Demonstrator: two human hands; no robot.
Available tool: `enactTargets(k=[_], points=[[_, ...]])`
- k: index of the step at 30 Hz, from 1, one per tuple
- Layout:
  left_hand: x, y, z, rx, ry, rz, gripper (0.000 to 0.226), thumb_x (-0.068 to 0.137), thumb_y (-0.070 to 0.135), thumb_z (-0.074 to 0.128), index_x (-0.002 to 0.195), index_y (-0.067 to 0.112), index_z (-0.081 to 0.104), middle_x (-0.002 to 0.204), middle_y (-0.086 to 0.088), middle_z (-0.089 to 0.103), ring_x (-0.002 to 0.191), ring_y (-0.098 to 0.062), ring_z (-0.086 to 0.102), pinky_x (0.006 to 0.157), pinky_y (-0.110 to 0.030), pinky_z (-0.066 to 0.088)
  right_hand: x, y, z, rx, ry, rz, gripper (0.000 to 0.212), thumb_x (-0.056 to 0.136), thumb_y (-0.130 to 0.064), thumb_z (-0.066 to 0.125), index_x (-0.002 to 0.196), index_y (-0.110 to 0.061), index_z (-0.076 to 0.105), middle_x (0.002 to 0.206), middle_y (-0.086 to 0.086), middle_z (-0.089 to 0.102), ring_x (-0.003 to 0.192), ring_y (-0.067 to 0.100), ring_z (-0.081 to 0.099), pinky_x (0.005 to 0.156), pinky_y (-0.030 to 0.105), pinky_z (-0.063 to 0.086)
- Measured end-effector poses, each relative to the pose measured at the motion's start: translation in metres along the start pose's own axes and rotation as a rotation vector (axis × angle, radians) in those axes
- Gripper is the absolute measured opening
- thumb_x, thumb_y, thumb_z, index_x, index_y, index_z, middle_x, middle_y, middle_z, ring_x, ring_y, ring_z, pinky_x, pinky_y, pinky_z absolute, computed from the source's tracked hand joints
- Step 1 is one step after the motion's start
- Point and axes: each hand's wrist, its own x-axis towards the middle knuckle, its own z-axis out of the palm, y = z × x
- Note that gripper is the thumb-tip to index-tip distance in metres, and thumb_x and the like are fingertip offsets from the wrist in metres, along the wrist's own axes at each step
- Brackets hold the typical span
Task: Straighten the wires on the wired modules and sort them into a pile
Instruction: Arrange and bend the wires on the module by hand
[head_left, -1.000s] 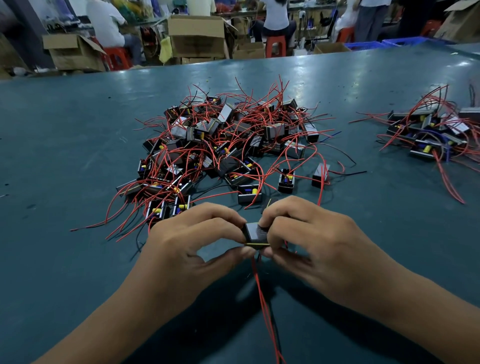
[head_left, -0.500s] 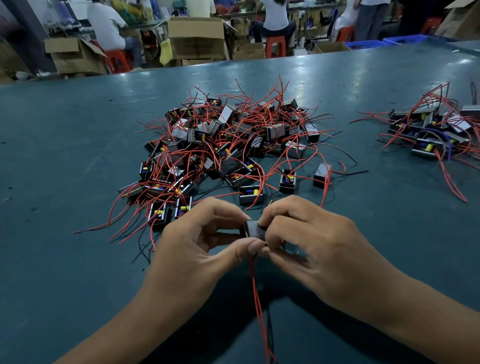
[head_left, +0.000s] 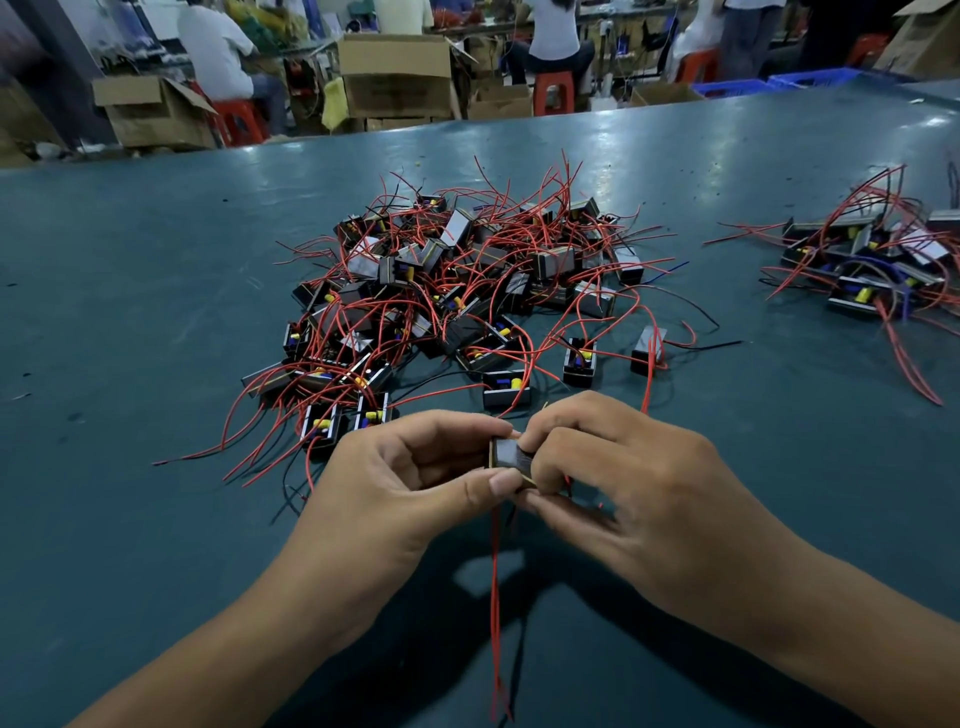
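Both hands hold one small black wired module (head_left: 505, 453) just above the green table (head_left: 130, 322). My left hand (head_left: 405, 483) pinches its left end between thumb and forefinger. My right hand (head_left: 639, 493) grips its right side and covers most of it. Its red wires (head_left: 496, 597) hang straight down toward me. Beyond my hands lies a big tangled heap of black modules with red wires (head_left: 457, 291). A smaller pile of modules (head_left: 878, 265) lies at the far right of the table.
Two single modules (head_left: 579, 362) (head_left: 649, 351) stand apart at the heap's near right edge. Past the table's far edge are cardboard boxes (head_left: 397, 73), red stools (head_left: 553, 91), blue crates (head_left: 810, 80) and several seated or standing people.
My left thumb has slid up onto the module's near edge and the fingers have opened a little. The module has tilted slightly. The hanging red wires stay below it.
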Motion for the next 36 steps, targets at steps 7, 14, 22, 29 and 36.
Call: enactTargets(k=[7,14,22,29,36], points=[[0.0,0.0,-0.002,-0.042,-0.032,-0.038,0.035,0.071,0.007,0.084,0.106,0.009,0.076,0.106,-0.016,0.075,0.098,-0.024,0.073,0.081,-0.021,0.056,0.001,-0.003,-0.006,0.018,-0.027,0.041,0.016,0.086,-0.018,0.074,0.08,-0.015,0.059,0.101,-0.004,0.059,0.088,0.011,0.061,0.077,0.027,0.048],[-0.002,0.009,-0.005,0.106,-0.05,0.081,0.029,0.08,0.006,0.075,0.109,0.005,0.072,0.104,-0.012,0.076,0.097,-0.021,0.073,0.081,-0.02,0.055,0.003,0.0,-0.017,0.109,-0.052,0.088,0.01,0.09,-0.025,0.068,0.084,-0.022,0.06,0.1,-0.011,0.06,0.096,0.008,0.06,0.083,0.02,0.045],[-0.003,0.013,-0.005,0.109,-0.052,0.18,0.031,0.078,0.007,0.076,0.109,0.006,0.071,0.108,-0.01,0.075,0.1,-0.019,0.072,0.084,-0.019,0.054,0.003,0.007,-0.026,0.086,-0.085,0.097,0.005,0.091,-0.023,0.064,0.087,-0.021,0.062,0.095,-0.009,0.059,0.092,0.012,0.058,0.081,0.026,0.045],[-0.003,0.014,-0.009,0.093,-0.032,0.204,0.031,0.081,0.017,0.08,0.111,0.012,0.073,0.113,-0.008,0.074,0.105,-0.02,0.071,0.087,-0.021,0.054,0.003,0.011,-0.029,0.131,-0.128,0.11,0.011,0.095,-0.03,0.059,0.089,-0.022,0.063,0.09,-0.011,0.061,0.088,0.01,0.059,0.077,0.028,0.046],[-0.001,0.009,-0.009,0.006,-0.04,0.138,0.044,0.077,0.037,0.083,0.113,0.014,0.073,0.112,-0.011,0.074,0.104,-0.02,0.069,0.087,-0.021,0.052,0.002,0.01,-0.025,0.136,-0.185,0.029,0.012,0.099,-0.024,0.057,0.091,-0.019,0.064,0.086,-0.006,0.058,0.079,0.012,0.057,0.071,0.034,0.048]])
